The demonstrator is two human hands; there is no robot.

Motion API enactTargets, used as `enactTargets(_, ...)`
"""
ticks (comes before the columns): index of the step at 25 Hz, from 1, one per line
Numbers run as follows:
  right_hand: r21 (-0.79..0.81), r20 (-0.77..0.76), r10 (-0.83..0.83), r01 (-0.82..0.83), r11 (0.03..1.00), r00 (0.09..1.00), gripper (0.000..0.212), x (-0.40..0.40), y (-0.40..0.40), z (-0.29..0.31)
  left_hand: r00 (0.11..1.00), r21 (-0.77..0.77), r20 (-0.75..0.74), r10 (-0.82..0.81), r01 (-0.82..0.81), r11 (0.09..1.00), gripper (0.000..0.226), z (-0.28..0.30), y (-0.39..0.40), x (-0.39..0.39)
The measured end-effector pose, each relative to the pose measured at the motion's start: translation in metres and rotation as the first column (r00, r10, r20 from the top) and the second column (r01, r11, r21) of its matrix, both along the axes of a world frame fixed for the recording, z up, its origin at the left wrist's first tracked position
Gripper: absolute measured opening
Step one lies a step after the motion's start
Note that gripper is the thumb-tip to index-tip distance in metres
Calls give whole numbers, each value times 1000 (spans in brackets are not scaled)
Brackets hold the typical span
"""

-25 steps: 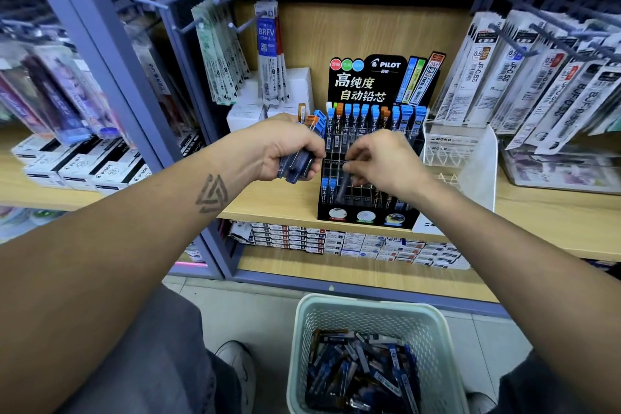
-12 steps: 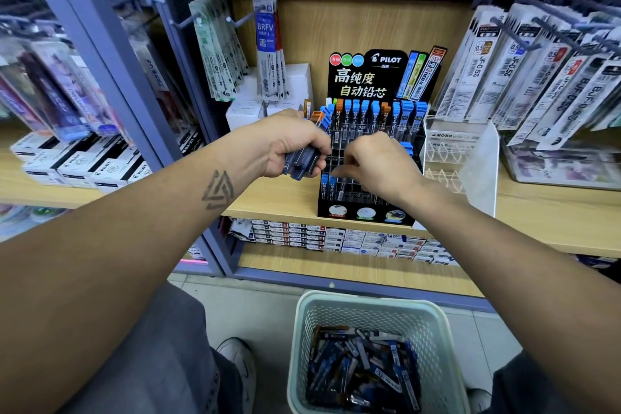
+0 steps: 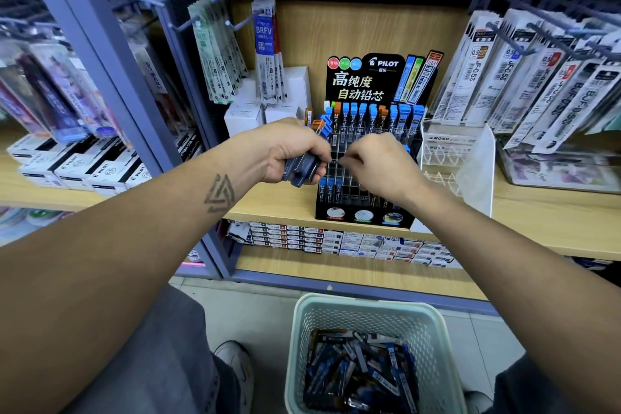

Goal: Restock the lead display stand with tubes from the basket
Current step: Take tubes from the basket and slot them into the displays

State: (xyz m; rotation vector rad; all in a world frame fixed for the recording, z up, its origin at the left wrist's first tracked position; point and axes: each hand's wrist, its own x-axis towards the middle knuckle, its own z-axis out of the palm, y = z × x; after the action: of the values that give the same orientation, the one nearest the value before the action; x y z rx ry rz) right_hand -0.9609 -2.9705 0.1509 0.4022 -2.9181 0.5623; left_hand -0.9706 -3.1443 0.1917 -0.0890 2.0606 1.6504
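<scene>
The black Pilot lead display stand (image 3: 364,216) sits on the wooden shelf, with a row of blue- and orange-capped tubes (image 3: 373,118) standing in its back slots. My left hand (image 3: 285,151) grips a bundle of dark lead tubes (image 3: 302,169) just left of the stand. In front of the stand's grid, my right hand (image 3: 379,165) has its fingers curled. Its fingertips reach the edge of that bundle, and whether they pinch a tube is hidden. On the floor below, the pale green basket (image 3: 369,302) holds several loose tubes (image 3: 356,370).
Refill packs hang from pegs at upper left (image 3: 218,54) and upper right (image 3: 524,77). A clear acrylic eraser rack (image 3: 470,158) stands right of the stand. White boxes (image 3: 289,91) sit behind it at left, and small boxes (image 3: 336,242) line the lower shelf. My shoe (image 3: 235,366) is beside the basket.
My right hand has lifted from the stand's lower slots and moved up and left until its fingertips meet the bundle. My left hand keeps its grip on the bundle.
</scene>
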Motion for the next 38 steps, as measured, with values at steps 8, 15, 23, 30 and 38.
enactTargets(8,-881,310,184,209,425,933,22,14,19,25,975,117,82,-205,194,974,16,-4,17,4)
enactTargets(15,-900,287,197,193,391,937,15,18,45,28,937,175,144,-317,291,941,16,-7,42,4)
enactTargets(23,-914,286,64,252,317,956,11,16,71,36,917,193,184,-353,319,928,10,-10,68,6)
enactTargets(30,-881,272,1,249,403,962,13,13,83,45,917,166,165,-363,337,927,13,-11,79,2)
enactTargets(38,-917,207,-90,226,330,974,9,0,108,58,974,183,138,-178,152,971,15,-7,70,-11)
